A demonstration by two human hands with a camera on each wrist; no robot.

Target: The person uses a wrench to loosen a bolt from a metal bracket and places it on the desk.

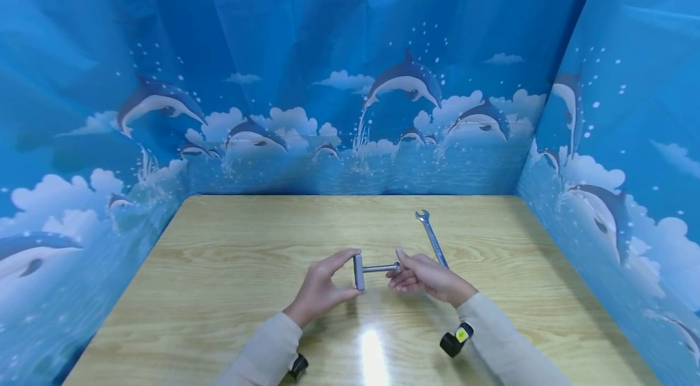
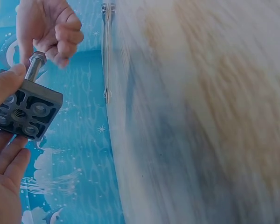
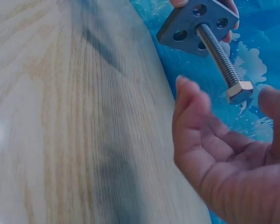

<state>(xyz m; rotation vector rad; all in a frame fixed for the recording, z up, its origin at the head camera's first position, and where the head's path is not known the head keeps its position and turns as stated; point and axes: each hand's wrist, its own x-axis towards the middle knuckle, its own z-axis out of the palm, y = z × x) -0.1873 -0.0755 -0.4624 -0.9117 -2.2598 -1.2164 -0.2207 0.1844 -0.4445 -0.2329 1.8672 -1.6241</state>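
Note:
A square grey metal plate (image 2: 30, 108) with a hole near each corner is held by its edges between the thumb and fingers of my left hand (image 1: 322, 292). Through its centre runs a long threaded hex bolt (image 3: 219, 56), which in the head view points sideways to the right. My right hand (image 1: 429, 279) is around the bolt's hex head (image 3: 239, 92), thumb on one side and loosely bent fingers on the other. Gaps show between that head and the fingers in the right wrist view. Both hands are above the table.
An open-end wrench (image 1: 434, 239) lies on the wooden table (image 1: 246, 234), just beyond my right hand. Blue dolphin-print curtains (image 1: 328, 39) stand along the back and both sides of the table. A bright light reflection shows near the front.

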